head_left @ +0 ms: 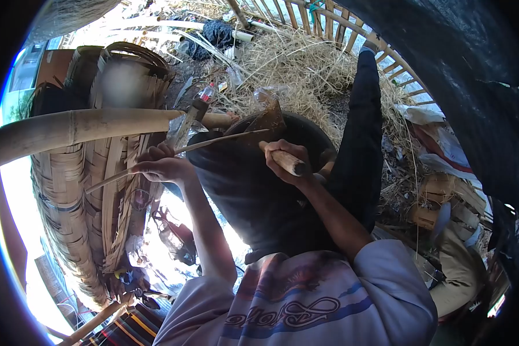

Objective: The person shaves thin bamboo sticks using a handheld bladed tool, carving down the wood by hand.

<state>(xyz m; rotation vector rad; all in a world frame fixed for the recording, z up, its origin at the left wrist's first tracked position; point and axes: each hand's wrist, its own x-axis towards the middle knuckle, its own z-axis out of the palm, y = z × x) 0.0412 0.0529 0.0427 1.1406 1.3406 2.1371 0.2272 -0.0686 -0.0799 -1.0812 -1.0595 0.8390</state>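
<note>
My left hand [162, 164] is closed around a thin bamboo stick [213, 142], which slants across my raised thigh. The stick's far end reaches the rusty, broad blade of a machete [266, 122]; whether it lies on the blade or just in front of it, I cannot tell. My right hand [288, 161] is wrapped around the machete's thick wooden handle [288, 163], whose butt points back toward me. Beneath the blade is a dark round object [311, 128], partly hidden by my leg and right hand.
A thick bamboo pole [75, 128] juts in from the left, in front of woven bamboo baskets [69, 213]. Near the pole's end stands a hammer-like tool [197, 109]. Straw and shavings [305, 63] cover the ground ahead. A slatted bamboo fence [352, 29] curves along the far right.
</note>
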